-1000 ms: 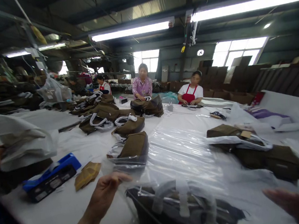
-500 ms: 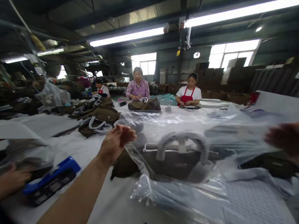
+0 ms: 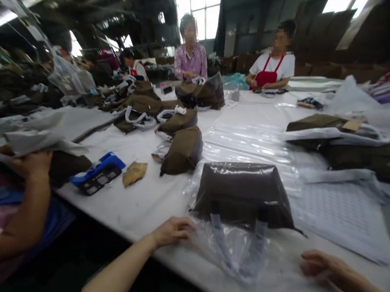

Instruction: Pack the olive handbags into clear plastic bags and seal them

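We see one dark olive bag [image 3: 244,187] inside one clear plastic sleeve [image 3: 240,243], lying on the white worktop [image 3: 121,207] just before us, its pale-wrapped handle [image 3: 259,237] toward us. Our left hand [image 3: 173,231] is at the sleeve's left side, fingers bent; we cannot tell whether its grip is clamped on the film. Our right hand [image 3: 321,267] is near the lower right, its grip too blurred for us to tell.

Beyond, we count two more olive bags [image 3: 184,149], one behind the other, and what look like two others [image 3: 373,157] at the right. One blue-and-black tape dispenser [image 3: 98,174] sits near one tan paper piece [image 3: 135,173]. Pale marks on the dispenser and rows on one pale sheet [image 3: 341,214] are too unclear for us to read.

Flat clear plastic [image 3: 250,140] shines mid-surface. Three co-workers [image 3: 190,65] face us across the dim hall, with bright windows [image 3: 202,13] behind; another co-worker's hand [image 3: 34,163] is at our left.
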{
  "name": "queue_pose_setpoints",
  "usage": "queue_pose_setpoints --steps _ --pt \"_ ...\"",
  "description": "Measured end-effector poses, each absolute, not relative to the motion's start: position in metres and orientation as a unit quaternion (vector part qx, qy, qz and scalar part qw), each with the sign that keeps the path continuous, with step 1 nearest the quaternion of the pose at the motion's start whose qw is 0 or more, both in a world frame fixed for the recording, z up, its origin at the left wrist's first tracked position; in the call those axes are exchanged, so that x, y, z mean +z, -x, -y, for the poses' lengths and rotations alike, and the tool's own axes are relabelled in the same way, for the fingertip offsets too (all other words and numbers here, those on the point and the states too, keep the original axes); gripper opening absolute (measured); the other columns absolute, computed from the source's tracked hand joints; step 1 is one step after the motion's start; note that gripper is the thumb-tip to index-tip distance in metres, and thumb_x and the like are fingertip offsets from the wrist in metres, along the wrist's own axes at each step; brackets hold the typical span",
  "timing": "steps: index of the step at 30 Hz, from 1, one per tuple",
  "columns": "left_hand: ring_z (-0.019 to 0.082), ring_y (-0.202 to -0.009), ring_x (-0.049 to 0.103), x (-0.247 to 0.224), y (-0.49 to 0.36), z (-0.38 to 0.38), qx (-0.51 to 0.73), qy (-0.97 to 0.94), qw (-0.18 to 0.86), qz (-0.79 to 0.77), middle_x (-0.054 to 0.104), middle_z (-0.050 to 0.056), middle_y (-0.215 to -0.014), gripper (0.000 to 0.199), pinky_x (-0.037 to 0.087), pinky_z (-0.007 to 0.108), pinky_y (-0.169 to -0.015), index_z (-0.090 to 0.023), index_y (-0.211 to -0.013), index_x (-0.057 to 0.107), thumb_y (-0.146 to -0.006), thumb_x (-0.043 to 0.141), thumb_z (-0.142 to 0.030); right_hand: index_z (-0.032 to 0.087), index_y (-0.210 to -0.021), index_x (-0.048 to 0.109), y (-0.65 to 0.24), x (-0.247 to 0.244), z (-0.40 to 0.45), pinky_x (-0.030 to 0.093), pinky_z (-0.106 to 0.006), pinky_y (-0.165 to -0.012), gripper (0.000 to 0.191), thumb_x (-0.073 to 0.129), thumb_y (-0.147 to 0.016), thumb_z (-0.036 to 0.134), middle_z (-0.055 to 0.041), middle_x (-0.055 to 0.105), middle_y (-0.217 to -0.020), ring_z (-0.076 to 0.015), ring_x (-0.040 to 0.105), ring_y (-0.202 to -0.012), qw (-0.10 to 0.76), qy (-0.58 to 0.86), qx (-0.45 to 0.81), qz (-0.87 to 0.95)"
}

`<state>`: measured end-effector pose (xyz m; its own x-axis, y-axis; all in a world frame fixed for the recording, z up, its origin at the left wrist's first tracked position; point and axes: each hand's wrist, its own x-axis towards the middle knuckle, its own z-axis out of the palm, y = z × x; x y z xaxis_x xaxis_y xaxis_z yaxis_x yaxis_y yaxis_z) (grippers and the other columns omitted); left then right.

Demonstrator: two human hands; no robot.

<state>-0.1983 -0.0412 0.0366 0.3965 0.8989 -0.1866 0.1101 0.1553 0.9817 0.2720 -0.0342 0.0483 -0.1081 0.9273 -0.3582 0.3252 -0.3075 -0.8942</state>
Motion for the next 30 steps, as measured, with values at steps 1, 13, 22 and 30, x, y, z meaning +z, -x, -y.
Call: queue_pose_setpoints --steps 1,13,22,30 --pt "0.024 -0.09 0.063 0.036 0.204 0.045 0.298 -0.601 0.599 -0.438 0.071 0.008 -0.088 0.033 0.044 0.035 -0.088 -0.021 -0.083 0.072 -0.06 0.077 -0.044 0.022 -0.063 0.069 -0.274 0.054 0.038 0.054 -0.045 -0.064 0.048 0.056 -0.064 0.067 -0.0119 0.065 -0.066 -0.0309 0.064 -0.065 0.248 0.599 0.533 0.545" --pt "0.021 -0.107 0.054 0.054 0.221 0.045 0.214 -0.803 0.359 -0.425 0.068 0.005 -0.097 0.027 0.029 0.038 -0.105 -0.026 -0.093 0.07 -0.083 0.046 -0.021 0.016 -0.11 0.06 -0.084 0.003 0.129 0.05 -0.042 -0.085 0.045 0.066 -0.065 0.01 -0.0138 0.059 -0.109 -0.0303 0.056 -0.096 0.164 0.432 0.144 0.875" --pt "0.019 -0.085 0.053 0.1 0.132 0.006 0.279 -0.803 0.168 -0.5 0.063 0.003 -0.078 0.017 0.031 0.041 -0.096 -0.022 -0.085 0.064 -0.087 0.047 -0.025 0.019 -0.099 0.065 -0.111 -0.028 0.133 0.049 -0.032 -0.076 0.034 0.037 -0.087 0.036 -0.0081 0.067 -0.088 -0.0229 0.063 -0.084 0.185 0.496 0.51 0.678" --pt "0.021 -0.084 0.053 0.061 0.053 0.003 0.31 -0.716 0.107 -0.617 0.055 0.007 -0.086 0.012 0.044 0.037 -0.079 -0.017 -0.089 0.057 -0.088 0.046 -0.021 0.015 -0.084 0.069 -0.087 -0.059 0.121 0.046 -0.036 -0.078 0.048 0.061 -0.055 0.053 -0.0064 0.067 -0.075 -0.0261 0.062 -0.079 0.235 0.534 0.688 0.431"
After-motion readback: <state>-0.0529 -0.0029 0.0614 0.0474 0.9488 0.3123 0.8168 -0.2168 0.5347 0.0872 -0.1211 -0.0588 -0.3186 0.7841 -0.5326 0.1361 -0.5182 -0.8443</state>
